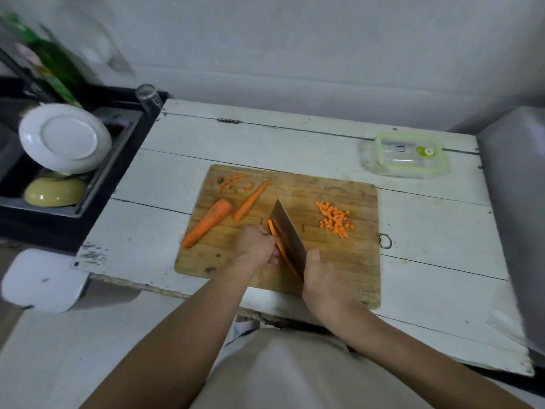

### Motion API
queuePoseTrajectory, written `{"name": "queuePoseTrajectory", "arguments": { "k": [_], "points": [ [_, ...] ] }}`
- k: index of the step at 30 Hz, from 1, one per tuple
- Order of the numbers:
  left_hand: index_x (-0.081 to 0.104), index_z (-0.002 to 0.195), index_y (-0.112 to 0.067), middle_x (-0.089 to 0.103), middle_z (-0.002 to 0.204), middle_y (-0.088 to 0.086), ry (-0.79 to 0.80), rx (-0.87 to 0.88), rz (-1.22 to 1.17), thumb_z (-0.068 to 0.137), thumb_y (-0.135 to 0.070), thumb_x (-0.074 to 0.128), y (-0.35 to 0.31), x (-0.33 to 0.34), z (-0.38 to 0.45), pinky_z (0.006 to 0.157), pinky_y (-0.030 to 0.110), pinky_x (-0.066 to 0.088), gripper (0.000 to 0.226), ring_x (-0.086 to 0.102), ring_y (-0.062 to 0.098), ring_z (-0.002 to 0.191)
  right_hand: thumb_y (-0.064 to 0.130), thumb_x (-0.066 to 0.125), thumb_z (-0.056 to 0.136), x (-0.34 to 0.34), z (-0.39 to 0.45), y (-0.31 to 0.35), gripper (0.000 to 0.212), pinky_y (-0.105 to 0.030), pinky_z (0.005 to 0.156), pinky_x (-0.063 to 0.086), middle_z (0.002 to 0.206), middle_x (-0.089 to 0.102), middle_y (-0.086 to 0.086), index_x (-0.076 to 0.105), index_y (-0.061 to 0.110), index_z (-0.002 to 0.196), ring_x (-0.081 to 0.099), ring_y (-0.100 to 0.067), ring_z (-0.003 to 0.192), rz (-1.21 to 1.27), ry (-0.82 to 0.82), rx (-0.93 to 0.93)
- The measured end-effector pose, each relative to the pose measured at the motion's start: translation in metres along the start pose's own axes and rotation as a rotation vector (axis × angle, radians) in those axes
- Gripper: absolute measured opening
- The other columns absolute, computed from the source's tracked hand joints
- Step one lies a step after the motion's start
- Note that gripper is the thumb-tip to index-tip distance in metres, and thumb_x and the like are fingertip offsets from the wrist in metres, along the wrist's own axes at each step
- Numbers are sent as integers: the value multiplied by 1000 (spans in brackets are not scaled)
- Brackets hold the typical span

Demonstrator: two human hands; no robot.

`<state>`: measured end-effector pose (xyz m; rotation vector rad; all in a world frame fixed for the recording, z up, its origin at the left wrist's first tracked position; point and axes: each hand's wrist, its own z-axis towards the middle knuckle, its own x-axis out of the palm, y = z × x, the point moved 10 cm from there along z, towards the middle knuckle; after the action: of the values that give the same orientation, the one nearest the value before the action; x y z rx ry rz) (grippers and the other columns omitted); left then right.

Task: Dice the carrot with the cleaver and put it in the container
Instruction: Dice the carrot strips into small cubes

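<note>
White painted boards make up the surface (295, 149) in front of you, set against a pale wall, with a wooden cutting board (339, 261) lying near the front edge. Your right hand (320, 278) is wrapped around the handle of the cleaver (287, 231), whose blade runs away from you and slightly to the left, edge down on the board. Your left hand (256, 245) sits just to the left of the blade, fingers curled over a stack of carrot slices (278, 246) that press against the flat of the blade. Those slices lie along the same line as the blade, so the cut in hand looks like a lengthwise one, turning slices into sticks before any crosswise dicing. Your left fingertips are very close to the steel; keep them tucked back as the blade comes down.

Further left on the board lie a thick carrot piece (206, 224) and a thinner tapered strip (250, 202), both pointing up and to the right, with a few peel scraps (231, 181) beyond them. A small heap of finished dice (334, 219) sits to the right of the blade, nearer your right hand. The container (410, 153), clear with a green-rimmed lid still on it, stands off the board toward the far right corner, well apart from the dice. Judging by the uncut pieces, much of the dicing remains.

To the left, a dark sink (88, 202) holds a white plate (65, 137) and a yellowish bowl (54, 191).
</note>
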<state>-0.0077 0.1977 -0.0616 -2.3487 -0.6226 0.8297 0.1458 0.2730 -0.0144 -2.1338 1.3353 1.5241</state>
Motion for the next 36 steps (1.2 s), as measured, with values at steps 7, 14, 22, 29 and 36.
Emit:
{"name": "queuePoseTrajectory", "arguments": {
  "k": [7, 14, 22, 29, 36],
  "points": [
    [61, 85, -13, 70, 69, 9, -50, 2, 53, 97, -6, 53, 0, -1, 0, 35, 21, 44, 16, 64, 17, 42, 25, 45, 103, -8, -4, -31, 14, -38, 66, 37, 90, 55, -9, 32, 19, 103, 57, -34, 85, 180, 42, 2],
    [66, 97, -9, 71, 71, 5, -76, 4, 51, 100, -12, 52, 2, 1, 2, 39, 22, 46, 14, 63, 14, 43, 27, 51, 101, -8, 5, -56, 13, -30, 50, 50, 86, 67, -3, 43, 23, 111, 63, -20, 61, 367, 152, -5],
    [61, 118, -2, 69, 91, 14, -147, -87, -271, 105, -9, 46, 32, -10, -10, 53, 28, 57, 21, 66, 20, 57, 12, 54, 98, -25, 13, -75, 13, -21, 37, 32, 83, 69, -26, 55, 12, 111, 34, -15, 39, 1223, 420, 76],
    [57, 101, -19, 66, 93, 2, -314, 185, 148, 102, -32, 57, -14, -3, -28, 64, 33, 45, 13, 65, 23, 86, 11, 56, 94, -39, 16, -96, 15, -17, 34, 30, 80, 64, -20, 50, 8, 107, 35, -6, 34, 1558, 516, 137],
    [49, 125, -13, 55, 129, 10, -383, 353, 646, 91, -22, 67, -43, 45, -32, 100, 42, 45, 40, 48, 30, 123, 7, 51, 99, -54, 17, -112, 23, -22, 37, 35, 90, 67, -30, 50, 4, 122, 35, -11, 39, 1434, 352, 123]
  ]
}}
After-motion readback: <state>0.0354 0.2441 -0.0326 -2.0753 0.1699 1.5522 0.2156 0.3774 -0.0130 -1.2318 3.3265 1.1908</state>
